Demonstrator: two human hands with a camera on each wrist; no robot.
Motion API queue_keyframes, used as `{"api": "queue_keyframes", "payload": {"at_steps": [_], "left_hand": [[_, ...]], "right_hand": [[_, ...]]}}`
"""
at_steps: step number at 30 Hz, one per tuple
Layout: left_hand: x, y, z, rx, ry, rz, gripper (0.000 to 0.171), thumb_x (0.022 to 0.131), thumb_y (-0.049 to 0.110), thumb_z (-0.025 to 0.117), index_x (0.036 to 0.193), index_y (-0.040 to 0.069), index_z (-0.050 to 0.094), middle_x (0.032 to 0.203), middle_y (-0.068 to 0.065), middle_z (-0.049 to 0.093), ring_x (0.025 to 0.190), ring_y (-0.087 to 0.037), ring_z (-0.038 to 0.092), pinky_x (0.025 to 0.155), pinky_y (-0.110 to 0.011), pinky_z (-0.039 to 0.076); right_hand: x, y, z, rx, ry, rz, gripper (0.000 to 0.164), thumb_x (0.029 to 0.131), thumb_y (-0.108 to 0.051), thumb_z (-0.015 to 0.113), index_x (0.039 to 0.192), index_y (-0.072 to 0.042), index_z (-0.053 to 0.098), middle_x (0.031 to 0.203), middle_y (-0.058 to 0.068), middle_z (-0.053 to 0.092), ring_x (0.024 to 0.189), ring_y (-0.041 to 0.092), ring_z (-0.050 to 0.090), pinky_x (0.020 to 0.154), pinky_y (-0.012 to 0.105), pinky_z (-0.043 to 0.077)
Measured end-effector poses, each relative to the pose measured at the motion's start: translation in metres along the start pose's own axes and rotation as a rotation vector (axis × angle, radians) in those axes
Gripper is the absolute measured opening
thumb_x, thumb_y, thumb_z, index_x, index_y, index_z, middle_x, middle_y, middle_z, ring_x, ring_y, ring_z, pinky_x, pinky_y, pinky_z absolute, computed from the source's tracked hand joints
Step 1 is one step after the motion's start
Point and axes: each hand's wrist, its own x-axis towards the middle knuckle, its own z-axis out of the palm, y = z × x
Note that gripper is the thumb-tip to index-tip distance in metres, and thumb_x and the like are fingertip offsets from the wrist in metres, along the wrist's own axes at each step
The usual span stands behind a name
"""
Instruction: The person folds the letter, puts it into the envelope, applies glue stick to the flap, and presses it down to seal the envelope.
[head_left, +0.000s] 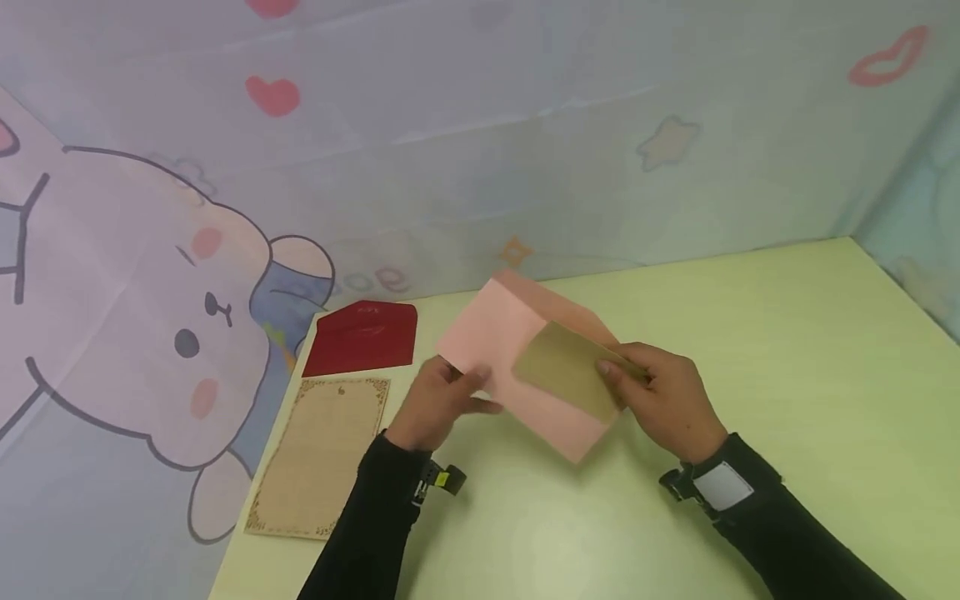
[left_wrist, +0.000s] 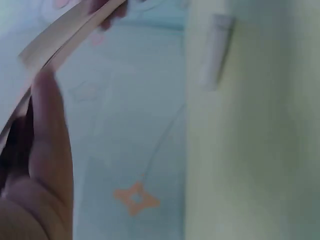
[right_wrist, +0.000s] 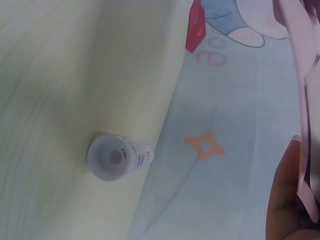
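A pink envelope point(head_left: 480, 333) is held up above the table with its flap raised. My left hand point(head_left: 442, 400) grips its left edge, thumb on the near face. My right hand point(head_left: 667, 400) pinches a folded tan paper point(head_left: 570, 371) at its right end, thumb in front. This paper overlaps the front of the envelope; whether any of it is inside, I cannot tell. The right fingers behind the paper are hidden. In the left wrist view the left thumb point(left_wrist: 50, 125) presses along the papers' edge. The right wrist view shows part of the right hand point(right_wrist: 287, 205) beside the envelope.
A red envelope point(head_left: 363, 337) lies at the table's back left corner. Nearer lies a tan letter sheet point(head_left: 318, 454) with an ornate border, partly behind the left sleeve. A white cylindrical tube point(right_wrist: 117, 156) with a barcode stands on the table point(head_left: 780, 350), near the printed backdrop point(head_left: 570, 167).
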Motion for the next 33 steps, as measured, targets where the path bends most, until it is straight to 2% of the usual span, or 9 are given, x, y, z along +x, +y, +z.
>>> {"api": "queue_keyframes", "payload": {"at_steps": [4, 8, 10, 14, 17, 23, 26, 30, 33], "left_hand": [[-0.003, -0.025, 0.018, 0.019, -0.125, -0.001, 0.037, 0.112, 0.000, 0.065, 0.146, -0.010, 0.060, 0.115, 0.002, 0.081, 0.100, -0.010, 0.081, 0.095, -0.042, 0.072], [-0.002, -0.036, 0.027, -0.007, -0.065, 0.013, 0.033, 0.112, -0.001, 0.064, 0.144, -0.011, 0.062, 0.115, -0.004, 0.084, 0.094, -0.009, 0.082, 0.092, -0.039, 0.072], [-0.001, -0.039, 0.028, -0.017, -0.031, 0.017, 0.033, 0.112, -0.001, 0.065, 0.142, -0.011, 0.063, 0.115, -0.007, 0.085, 0.091, -0.009, 0.082, 0.090, -0.037, 0.072], [0.001, -0.041, 0.030, -0.008, -0.009, 0.016, 0.031, 0.111, -0.001, 0.066, 0.140, -0.011, 0.064, 0.114, -0.007, 0.085, 0.089, -0.009, 0.081, 0.088, -0.035, 0.072], [0.003, -0.041, 0.033, 0.007, 0.001, 0.025, 0.028, 0.111, -0.002, 0.066, 0.137, -0.012, 0.065, 0.114, -0.005, 0.084, 0.091, -0.008, 0.080, 0.089, -0.035, 0.072], [0.006, -0.040, 0.038, 0.002, -0.001, 0.024, 0.030, 0.112, -0.004, 0.064, 0.140, -0.014, 0.064, 0.123, -0.016, 0.081, 0.101, -0.008, 0.080, 0.102, -0.053, 0.069], [0.005, -0.040, 0.037, -0.009, -0.007, 0.021, 0.029, 0.111, -0.005, 0.063, 0.138, -0.016, 0.064, 0.119, -0.011, 0.081, 0.101, -0.008, 0.080, 0.107, -0.066, 0.063], [0.004, -0.038, 0.034, -0.017, -0.004, 0.031, 0.024, 0.111, -0.007, 0.062, 0.132, -0.019, 0.064, 0.106, 0.005, 0.079, 0.099, -0.008, 0.080, 0.104, -0.058, 0.067], [0.003, -0.035, 0.030, -0.018, -0.004, 0.044, 0.024, 0.110, -0.009, 0.060, 0.132, -0.019, 0.063, 0.103, 0.009, 0.079, 0.099, -0.007, 0.080, 0.103, -0.057, 0.068]], "right_hand": [[-0.001, 0.001, 0.003, -0.016, 0.018, 0.009, 0.014, 0.109, -0.013, 0.077, 0.118, -0.005, 0.084, 0.096, 0.012, 0.084, 0.068, 0.003, 0.071, 0.064, 0.025, 0.055], [-0.003, 0.007, 0.005, -0.098, 0.014, -0.042, 0.019, 0.109, -0.014, 0.076, 0.123, -0.005, 0.084, 0.119, 0.015, 0.084, 0.092, 0.020, 0.077, 0.076, 0.034, 0.061], [-0.004, 0.008, 0.008, -0.204, 0.041, -0.114, 0.016, 0.107, -0.012, 0.077, 0.118, -0.004, 0.085, 0.124, 0.019, 0.077, 0.102, 0.032, 0.071, 0.079, 0.040, 0.058], [-0.006, 0.003, 0.014, -0.436, 0.152, -0.257, 0.006, 0.098, -0.008, 0.086, 0.099, -0.002, 0.084, 0.103, 0.017, 0.061, 0.089, 0.034, 0.056, 0.068, 0.040, 0.046], [-0.006, -0.007, 0.018, -0.490, 0.190, -0.264, 0.008, 0.096, -0.010, 0.090, 0.097, -0.006, 0.083, 0.089, 0.010, 0.064, 0.075, 0.026, 0.061, 0.058, 0.038, 0.049], [0.001, -0.021, 0.024, -0.398, 0.160, -0.205, 0.004, 0.100, -0.008, 0.085, 0.104, -0.009, 0.083, 0.089, 0.010, 0.083, 0.073, 0.023, 0.075, 0.063, 0.044, 0.061], [0.006, -0.021, 0.021, -0.294, 0.165, -0.134, 0.009, 0.101, -0.010, 0.085, 0.110, -0.007, 0.084, 0.093, 0.013, 0.086, 0.070, 0.024, 0.076, 0.063, 0.033, 0.057], [0.013, -0.020, 0.013, -0.153, 0.230, 0.006, 0.016, 0.103, -0.017, 0.086, 0.115, -0.006, 0.084, 0.098, 0.016, 0.088, 0.078, 0.027, 0.084, 0.068, 0.008, 0.048], [0.018, -0.018, 0.009, -0.058, 0.288, 0.092, 0.018, 0.105, -0.019, 0.085, 0.115, -0.003, 0.082, 0.101, 0.019, 0.088, 0.084, 0.006, 0.083, 0.075, 0.000, 0.047]]}}
